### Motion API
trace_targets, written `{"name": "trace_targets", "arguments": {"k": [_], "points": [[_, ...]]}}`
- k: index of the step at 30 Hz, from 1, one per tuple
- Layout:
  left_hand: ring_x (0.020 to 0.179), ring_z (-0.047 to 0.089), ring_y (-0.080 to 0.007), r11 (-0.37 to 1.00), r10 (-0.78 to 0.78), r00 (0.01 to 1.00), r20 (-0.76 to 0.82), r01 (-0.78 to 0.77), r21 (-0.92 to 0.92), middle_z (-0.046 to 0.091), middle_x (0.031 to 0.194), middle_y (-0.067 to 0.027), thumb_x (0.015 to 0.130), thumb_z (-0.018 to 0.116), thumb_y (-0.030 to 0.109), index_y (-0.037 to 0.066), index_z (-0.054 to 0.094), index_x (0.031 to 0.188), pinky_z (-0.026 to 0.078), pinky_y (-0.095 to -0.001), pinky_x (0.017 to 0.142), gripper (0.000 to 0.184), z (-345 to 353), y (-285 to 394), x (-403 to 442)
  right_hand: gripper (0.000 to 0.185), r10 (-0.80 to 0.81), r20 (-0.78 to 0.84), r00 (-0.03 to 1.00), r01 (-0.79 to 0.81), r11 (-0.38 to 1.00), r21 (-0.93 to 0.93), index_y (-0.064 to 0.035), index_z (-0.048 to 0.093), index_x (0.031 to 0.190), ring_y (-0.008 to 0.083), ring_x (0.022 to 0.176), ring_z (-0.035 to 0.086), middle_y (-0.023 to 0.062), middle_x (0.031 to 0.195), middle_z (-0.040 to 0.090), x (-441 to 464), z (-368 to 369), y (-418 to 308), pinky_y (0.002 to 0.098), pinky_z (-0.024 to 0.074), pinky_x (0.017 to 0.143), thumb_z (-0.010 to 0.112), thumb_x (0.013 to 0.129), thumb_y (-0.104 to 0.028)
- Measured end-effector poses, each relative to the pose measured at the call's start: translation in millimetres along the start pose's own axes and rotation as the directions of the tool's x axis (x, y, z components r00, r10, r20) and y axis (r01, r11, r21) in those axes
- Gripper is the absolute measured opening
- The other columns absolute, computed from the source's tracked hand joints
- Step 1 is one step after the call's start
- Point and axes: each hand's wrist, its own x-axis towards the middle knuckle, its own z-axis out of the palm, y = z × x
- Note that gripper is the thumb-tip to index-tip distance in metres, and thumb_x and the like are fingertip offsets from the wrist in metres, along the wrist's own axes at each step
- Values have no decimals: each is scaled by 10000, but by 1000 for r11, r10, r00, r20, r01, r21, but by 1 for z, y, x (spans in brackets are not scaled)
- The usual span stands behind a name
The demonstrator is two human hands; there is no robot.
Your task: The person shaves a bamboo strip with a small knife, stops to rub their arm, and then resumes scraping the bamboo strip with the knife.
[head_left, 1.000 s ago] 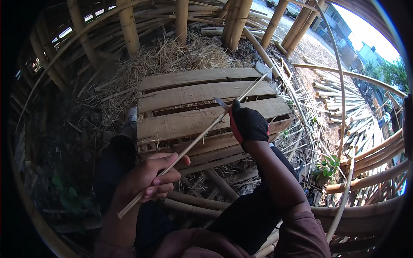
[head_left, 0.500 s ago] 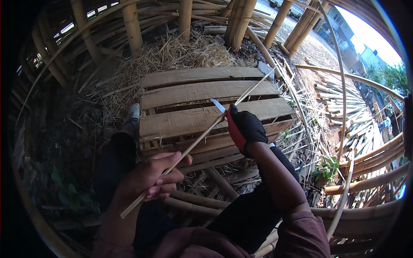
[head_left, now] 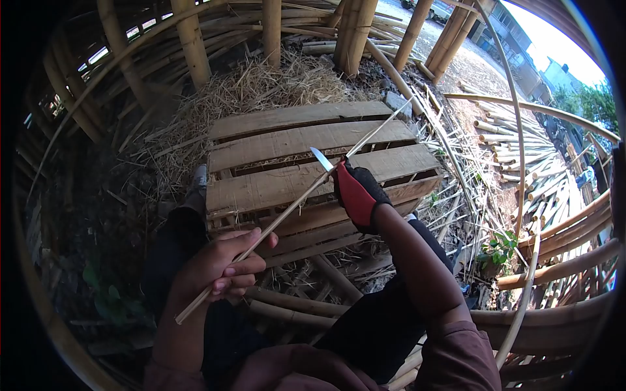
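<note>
A long thin bamboo strip [head_left: 287,212] runs slantwise from lower left to upper right, parting into thinner strands near its far end. My bare left hand [head_left: 231,260] is closed around its near part, with the tail jutting out below. My right hand [head_left: 358,195], in a red and black glove, grips a knife [head_left: 321,158]; its handle is hidden in the fist. The blade points up and left and lies against the strip. The gloved fingers are also at the strip, but I cannot tell how firmly they press it. Below stands a slatted wooden crate [head_left: 280,187].
Dry shavings [head_left: 261,88] heap behind the crate. Upright bamboo posts [head_left: 272,32] line the back. Cut bamboo poles [head_left: 521,156] are stacked at right, near a bent bamboo rail [head_left: 548,326]. My shoe [head_left: 197,179] rests left of the crate.
My right hand has rolled slightly, showing more of the red palm, and moved a little left and down with the knife. The left hand keeps its hold. The view has shifted slightly.
</note>
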Motion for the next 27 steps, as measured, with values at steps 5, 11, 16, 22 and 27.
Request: {"name": "trace_targets", "arguments": {"k": [5, 11, 16, 22, 27], "points": [[309, 308, 4, 1000, -1, 1000, -22, 1, 9, 320, 491, 78, 1069, 332, 324, 25, 465, 1115, 275, -146, 279, 330, -1, 1, 1, 595, 135, -84, 987, -118, 975, 186, -82, 601, 784, 120, 491, 445, -6, 563, 464, -27, 3, -22, 307, 362, 495, 360, 1003, -580], [316, 310, -4, 990, 6, 997, -71, 5, 141, 318, 498, 75, 1066, 343, 356, 30, 468, 1110, 266, -157, 291, 352, 11, -1, 5, 766, -252, -218, 943, 118, 864, -490, -14, 676, 928, 372, 696, 639, 198, 680, 624, -27, -1, -33, 436, 489, 696, 238, 989, -640], [303, 292, -5, 964, 41, 993, -113, -10, 265, 317, 476, 76, 1062, 338, 364, 30, 472, 1085, 258, -159, 273, 361, 25, -6, 11, 798, 68, -138, 988, -132, 831, -540, -100, 719, 1038, 444, 946, 635, 226, 1005, 681, -23, -6, -55, 487, 468, 887, 144, 973, -650], [317, 268, -10, 916, -3, 990, -141, 59, 396, 303, 478, 77, 1054, 319, 439, 48, 461, 1069, 256, -170, 293, 416, 28, -7, 11, 751, 101, 28, 995, -91, 963, -253, -63, 670, 892, 206, 578, 516, 69, 631, 502, -7, -13, -36, 357, 450, 625, 294, 958, -710], [318, 272, -10, 910, -23, 995, -97, 61, 410, 293, 475, 80, 1047, 340, 457, 53, 440, 1066, 249, -171, 295, 417, 19, -6, 5, 607, 102, 257, 961, -146, 976, 159, -122, 656, 903, 56, 483, 359, -75, 613, 401, 2, -12, -28, 246, 290, 460, 403, 959, -671]]}}
